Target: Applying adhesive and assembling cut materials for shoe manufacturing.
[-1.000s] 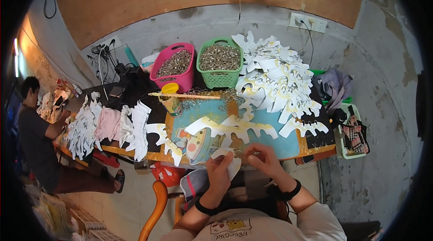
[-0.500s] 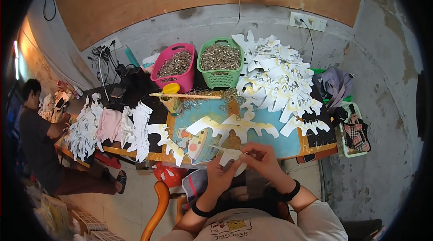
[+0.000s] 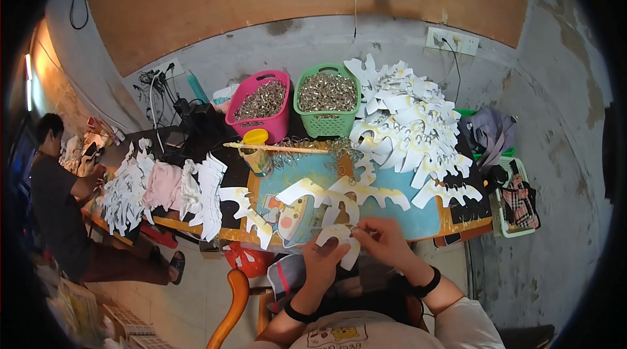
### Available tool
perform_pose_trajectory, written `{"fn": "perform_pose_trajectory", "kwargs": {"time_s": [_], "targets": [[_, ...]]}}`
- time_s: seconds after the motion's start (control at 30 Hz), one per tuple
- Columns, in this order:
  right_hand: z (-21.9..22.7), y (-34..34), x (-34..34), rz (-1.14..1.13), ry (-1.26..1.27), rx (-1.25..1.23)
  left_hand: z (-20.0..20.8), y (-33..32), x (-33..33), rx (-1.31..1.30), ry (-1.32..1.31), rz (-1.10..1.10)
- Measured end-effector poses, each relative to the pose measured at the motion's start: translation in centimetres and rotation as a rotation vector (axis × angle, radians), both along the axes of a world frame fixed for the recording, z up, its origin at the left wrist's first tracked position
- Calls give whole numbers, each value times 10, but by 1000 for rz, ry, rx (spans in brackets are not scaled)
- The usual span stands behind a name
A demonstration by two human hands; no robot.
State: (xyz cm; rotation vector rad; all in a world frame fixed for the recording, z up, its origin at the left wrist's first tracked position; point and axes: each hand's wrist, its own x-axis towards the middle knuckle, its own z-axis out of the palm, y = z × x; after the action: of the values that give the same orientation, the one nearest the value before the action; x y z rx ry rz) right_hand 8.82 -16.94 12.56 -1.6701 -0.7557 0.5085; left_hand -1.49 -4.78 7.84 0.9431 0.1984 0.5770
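Observation:
My left hand (image 3: pixel 321 263) grips a curved white flat piece (image 3: pixel 337 232), thumb on top, over the table's front edge. At that piece's right edge, my right hand (image 3: pixel 386 242) is closed in a pinch; whatever sits between its fingertips is too small to make out. Just beyond my hands lie more white cut-out pieces (image 3: pixel 372 195) with yellowish edges, some carrying metal rings. A round cartoon-printed board (image 3: pixel 292 221) rests to their left. Farther back stands a yellow-lidded can (image 3: pixel 257 153) with a long wooden stick (image 3: pixel 281 148) across it.
A pink basket (image 3: pixel 279 120) and a green basket (image 3: pixel 326 127) hold small metal parts. A tall heap of white pieces (image 3: pixel 408 120) stands at right. Fabric bundles (image 3: pixel 163 184) lie left, near another person (image 3: pixel 59 199). A wooden chair arm (image 3: pixel 232 306) is beside me.
The white piece in my left hand has tilted and shows more of its curved face. My right fingers stay at its edge. The whole view has shifted slightly.

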Motion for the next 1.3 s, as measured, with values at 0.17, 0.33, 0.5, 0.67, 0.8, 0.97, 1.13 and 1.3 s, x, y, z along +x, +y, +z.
{"fn": "perform_pose_trajectory", "kwargs": {"time_s": [0.17, 0.33, 0.5, 0.67, 0.8, 0.97, 1.13, 1.3], "targets": [[6, 2, -7, 13, -108, -5, 9, 4, 2, -104, 145, 16], [-11, -3, -1, 190, -284, 11, 15, 1, 1, -245, 23, 3], [-22, -9, 0, 281, 34, 114, 20, -2, -6, -326, 36, -98], [-3, -3, -7, 142, 251, 163, 11, -1, -7, -180, 38, -57], [-16, 1, -12, 3, -49, 124, 11, -11, -8, -165, 66, -2], [-15, 4, -29, -87, 302, 195, 2, -18, -11, -193, 29, 62], [-24, -6, -16, 210, 235, 92, 6, -12, -7, -164, 23, 147], [-32, -9, -11, 292, 5, 192, -1, -12, -11, -334, 40, 4]]}}
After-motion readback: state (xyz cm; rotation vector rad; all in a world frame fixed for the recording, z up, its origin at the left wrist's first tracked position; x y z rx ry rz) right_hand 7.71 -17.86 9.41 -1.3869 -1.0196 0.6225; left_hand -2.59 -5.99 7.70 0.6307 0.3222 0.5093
